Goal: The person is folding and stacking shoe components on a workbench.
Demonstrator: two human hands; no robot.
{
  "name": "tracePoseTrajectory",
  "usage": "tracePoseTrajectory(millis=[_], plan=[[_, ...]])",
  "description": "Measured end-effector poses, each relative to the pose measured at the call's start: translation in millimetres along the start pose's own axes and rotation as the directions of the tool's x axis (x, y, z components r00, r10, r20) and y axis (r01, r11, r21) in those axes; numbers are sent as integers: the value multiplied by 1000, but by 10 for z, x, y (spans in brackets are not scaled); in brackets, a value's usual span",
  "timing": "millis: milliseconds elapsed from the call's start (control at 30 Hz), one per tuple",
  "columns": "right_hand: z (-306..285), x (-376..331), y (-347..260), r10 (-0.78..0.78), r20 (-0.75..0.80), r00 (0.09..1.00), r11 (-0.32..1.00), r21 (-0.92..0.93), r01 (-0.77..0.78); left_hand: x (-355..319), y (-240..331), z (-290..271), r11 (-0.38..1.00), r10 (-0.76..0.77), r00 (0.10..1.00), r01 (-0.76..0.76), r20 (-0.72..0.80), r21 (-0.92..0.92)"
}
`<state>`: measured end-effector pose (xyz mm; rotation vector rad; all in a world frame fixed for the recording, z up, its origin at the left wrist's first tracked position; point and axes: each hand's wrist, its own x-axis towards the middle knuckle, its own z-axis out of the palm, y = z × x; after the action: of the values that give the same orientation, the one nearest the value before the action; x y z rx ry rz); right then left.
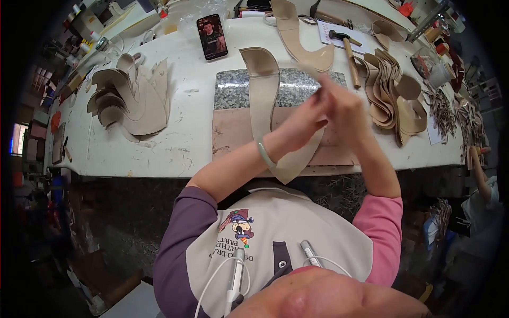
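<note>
So, in the head view both bare hands are bunched close together over the white bench (185, 119): left hand (303, 123), with a pale green bangle (265, 152) on its wrist, just beside the right hand (344, 108). They're blurred, so can't tell whether either grip is wide, narrow or holding something. Beneath them, a long, curved tan leather-like strip (263, 93) lies across a polished grey speckled stone slab (231, 91) and a flat pinkish-brown board (229, 132), passing under the left forearm, its wider end poking past the board's near edge. Stacks of similar tan curved pieces sit left (143, 108) and right (383, 95), plus a black-headed, wooden-handled hammer (352, 63) near the right one.
</note>
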<state>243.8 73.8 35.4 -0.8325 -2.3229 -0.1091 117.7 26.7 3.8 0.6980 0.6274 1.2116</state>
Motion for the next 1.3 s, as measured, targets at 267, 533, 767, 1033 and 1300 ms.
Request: tracePoseTrajectory(millis=[267,533,767,1033,1300], plan=[[58,-390,264,474,156,867,628,630,-457,-219,451,-392,961,-13,985,-35,-174,-274],[262,-367,19,496,553,669,50,751,-659,-460,945,-100,985,168,975,-161,148,-61],[170,-165,-461,282,768,576,-652,594,-472,-603,1384,127,961,221,961,-244,167,132],[-7,-650,-613,572,639,514,-309,748,-587,-663,1237,-649,478,-1,996,-73,84,875],[200,-1005,-775,677,563,475,76,588,-805,-449,865,-882,289,-201,979,18,42,957]])
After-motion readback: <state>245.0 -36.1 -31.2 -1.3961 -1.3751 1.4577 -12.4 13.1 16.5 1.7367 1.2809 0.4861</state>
